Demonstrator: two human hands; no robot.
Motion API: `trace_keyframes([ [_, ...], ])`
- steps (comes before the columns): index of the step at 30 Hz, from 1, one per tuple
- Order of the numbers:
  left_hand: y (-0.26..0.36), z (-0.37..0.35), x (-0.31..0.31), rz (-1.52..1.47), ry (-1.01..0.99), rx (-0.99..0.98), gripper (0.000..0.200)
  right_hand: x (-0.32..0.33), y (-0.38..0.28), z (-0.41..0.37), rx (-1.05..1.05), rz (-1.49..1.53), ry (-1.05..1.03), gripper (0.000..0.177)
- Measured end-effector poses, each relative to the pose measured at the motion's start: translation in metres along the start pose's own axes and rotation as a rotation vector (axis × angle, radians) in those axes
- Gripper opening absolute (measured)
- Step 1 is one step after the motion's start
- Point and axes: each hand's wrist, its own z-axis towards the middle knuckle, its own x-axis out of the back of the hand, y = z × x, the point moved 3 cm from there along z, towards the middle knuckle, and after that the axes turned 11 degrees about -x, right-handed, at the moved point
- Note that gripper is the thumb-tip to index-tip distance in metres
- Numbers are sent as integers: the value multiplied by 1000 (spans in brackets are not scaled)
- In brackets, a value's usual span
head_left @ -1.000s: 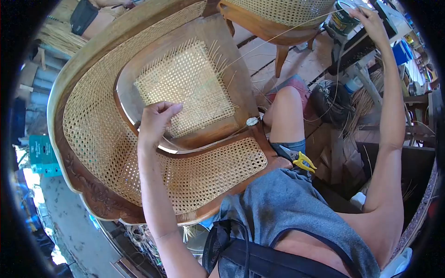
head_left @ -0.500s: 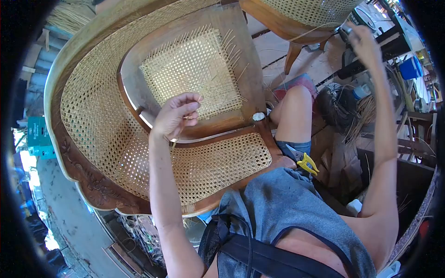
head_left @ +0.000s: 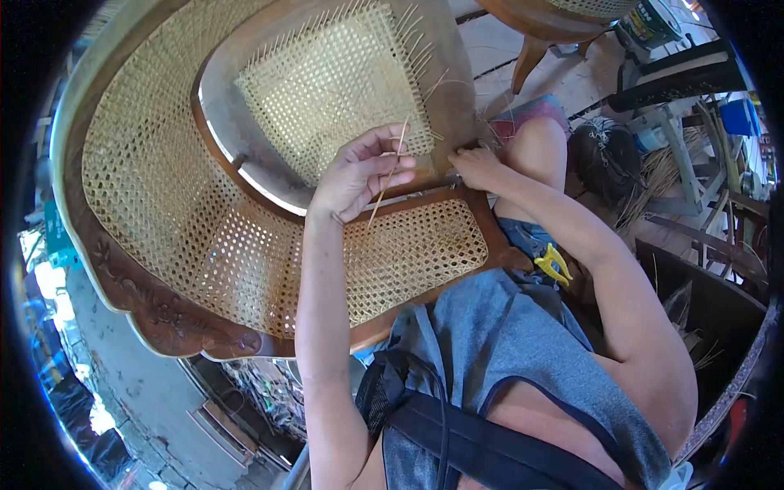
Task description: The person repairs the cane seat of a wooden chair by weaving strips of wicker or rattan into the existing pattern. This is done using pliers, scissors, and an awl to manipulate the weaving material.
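Note:
My left hand (head_left: 363,175) is raised over the front of a wooden chair seat, pinching a thin cane strand (head_left: 376,206) between thumb and fingers. Behind it lies the woven cane seat panel (head_left: 327,90), with loose strand ends sticking up along its far and right edges. My right hand (head_left: 478,166) is at the near right corner of the seat frame (head_left: 445,77), fingers curled downward. What its fingertips grip, if anything, is hidden. Below both hands is a lower woven cane panel (head_left: 416,241) set in the curved chair frame.
Yellow-handled cutters (head_left: 553,265) rest at my right hip. To the right are a dark round bundle (head_left: 606,159), a small wooden stand (head_left: 686,155) and a blue container (head_left: 739,118). Another caned chair (head_left: 543,20) stands at the far side, near a paint bucket (head_left: 649,23).
My right hand has swung from the far upper right down to the seat's corner, covering a white patch there. My left hand has shifted right and up, still pinching the strand.

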Motion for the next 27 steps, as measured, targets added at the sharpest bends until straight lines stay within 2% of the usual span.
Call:
trace_keyframes([
  [3, -8, 4, 5, 0, 105, 11, 35, 4, 1, 9, 6, -61, -131, 26],
  [5, -13, 8, 10, 2, 200, 6, 25, -3, 4, 6, 36, -80, -81, 28],
  [7, -20, 11, 12, -32, 226, -15, 23, 3, -1, 3, 69, -103, -28, 29],
  [9, -26, 14, 14, -67, 247, -42, 21, 8, -1, -1, 37, -109, -111, 31],
  [14, -36, 21, 9, -72, 235, -84, 17, 12, -5, -7, -2, -61, -139, 33],
  [16, -34, 23, 5, -56, 245, -108, 17, 34, -6, -10, -37, -16, -159, 32],
  [18, -31, 23, -1, -39, 254, -129, 16, 66, -1, -14, -164, 707, -114, 29],
  [19, -29, 24, -6, 54, 248, -152, 15, 87, 1, -21, -167, 706, -104, 29],
  [21, -25, 26, -20, 153, 215, -170, 14, 130, 1, -46, -51, 1920, -420, 26],
  [23, -20, 28, -41, 587, 145, -238, 16, 164, -9, -68, -69, 1957, -302, 25],
  [27, -15, 23, -82, 635, 95, -273, 17, 188, -1, -83, -167, 1892, 34, 26],
])
